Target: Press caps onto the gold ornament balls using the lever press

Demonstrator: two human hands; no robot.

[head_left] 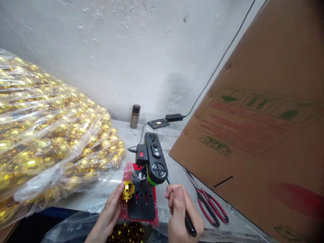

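Observation:
My left hand (113, 206) is closed on a small gold mirrored ball (128, 190), held at the left edge of the machine's black slotted base plate (141, 206). The ball's small neck points down. This machine looks like a mini bench drill, with a long black head (155, 158), a green edge and a box carrying a red switch (141, 154). My right hand (183, 211) is wrapped round a black-handled metal lever (190, 224), whose shaft runs up towards the head. The spindle area under the head is mostly hidden.
A large clear bag of gold balls (63, 128) fills the left. A big cardboard box (253, 135) leans in on the right, with red-handled scissors (211, 206) beside it. A dark-capped bottle (135, 116) and a black power adapter (174, 117) sit near the wall. More gold balls (129, 233) lie below.

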